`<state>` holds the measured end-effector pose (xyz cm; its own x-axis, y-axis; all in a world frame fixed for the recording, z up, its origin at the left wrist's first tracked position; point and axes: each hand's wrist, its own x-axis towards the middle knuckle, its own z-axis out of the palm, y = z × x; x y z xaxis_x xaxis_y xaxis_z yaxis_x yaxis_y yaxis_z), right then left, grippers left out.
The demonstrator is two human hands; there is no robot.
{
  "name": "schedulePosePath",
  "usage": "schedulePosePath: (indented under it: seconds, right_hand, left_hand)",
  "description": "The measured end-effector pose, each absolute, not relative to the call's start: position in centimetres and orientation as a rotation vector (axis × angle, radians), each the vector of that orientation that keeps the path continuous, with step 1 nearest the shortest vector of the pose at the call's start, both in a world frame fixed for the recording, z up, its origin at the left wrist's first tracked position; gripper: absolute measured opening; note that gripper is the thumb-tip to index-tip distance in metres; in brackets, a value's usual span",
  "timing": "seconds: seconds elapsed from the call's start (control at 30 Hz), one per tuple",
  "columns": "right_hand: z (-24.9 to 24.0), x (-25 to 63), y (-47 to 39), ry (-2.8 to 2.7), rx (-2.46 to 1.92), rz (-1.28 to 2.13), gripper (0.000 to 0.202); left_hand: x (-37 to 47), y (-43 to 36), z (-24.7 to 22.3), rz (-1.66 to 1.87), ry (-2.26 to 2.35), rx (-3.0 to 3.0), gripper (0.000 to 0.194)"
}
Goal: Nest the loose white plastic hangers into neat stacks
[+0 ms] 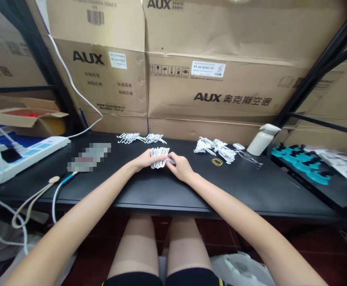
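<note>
Between my hands is a bundle of white metal hooks [159, 157], lined up side by side just over the black table. My left hand [145, 160] grips the bundle from its left, fingers partly hidden behind it. On the right, my right hand [179, 166] pinches the ends of the hooks with thumb and fingers. Behind them lie two loose groups of white hooks [130, 138]. Further right are more bunches of white hooks [204, 145], with yellow rubber bands [217, 162] in front of them.
A white bottle [263, 139] and glasses [247, 156] stand and lie at the right, near a tray with teal pieces [301, 163]. A power strip [30, 157], cables and a blurred-out device [90, 157] occupy the left. Large cardboard boxes [209, 87] wall off the back.
</note>
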<state>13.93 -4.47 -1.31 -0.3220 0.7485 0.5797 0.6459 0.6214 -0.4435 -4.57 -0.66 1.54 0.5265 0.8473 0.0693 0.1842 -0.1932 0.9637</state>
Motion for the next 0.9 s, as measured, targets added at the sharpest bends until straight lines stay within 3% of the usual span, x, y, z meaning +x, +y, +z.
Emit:
schedulePosePath:
  seconds: [0.4,0.9]
  right_hand:
    - [-1.17,13.87,-4.68,-2.137,-1.007,0.043,0.020]
    - [-0.55,14.60,-3.95,-1.993,-0.852,0.261,0.015]
  left_hand:
    - [-4.63,-0.77,1.54,0.745,0.863,1.722,0.031]
    - [-4.30,-0.76,1.30,0.745,0.833,1.605,0.037]
